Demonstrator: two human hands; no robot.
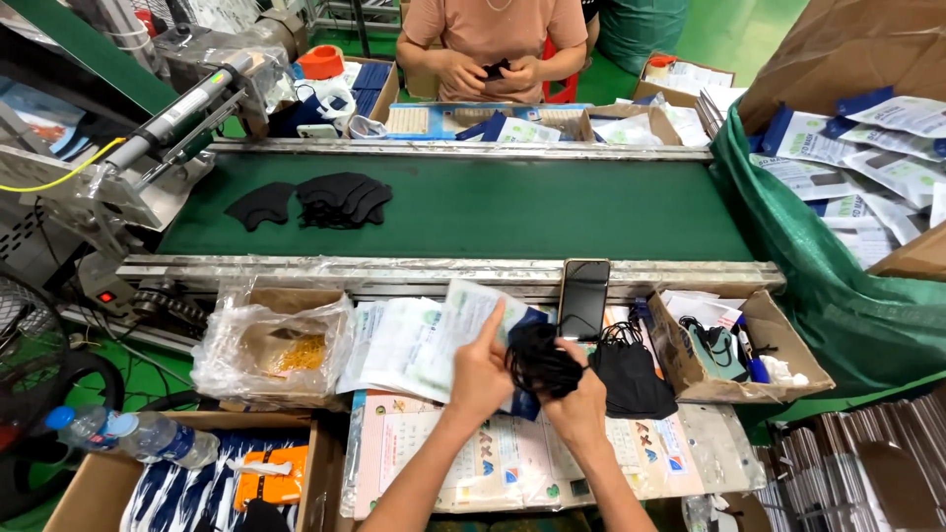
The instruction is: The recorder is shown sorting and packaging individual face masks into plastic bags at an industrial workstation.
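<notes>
Holding a white printed pouch (455, 330) pinched in my left hand (480, 372), fingers closed on its edge. My right hand (574, 392) grips a bundle of black masks (540, 358), apparently at the pouch mouth. Both sit above the counter (414, 453), just before the green conveyor belt (512, 212). More black masks (631, 379) lie beside my right hand.

Masks (313, 202) on belt (512, 207); phone (583, 299) before belt; bottle (133, 435) in box (89, 488) far left.
</notes>
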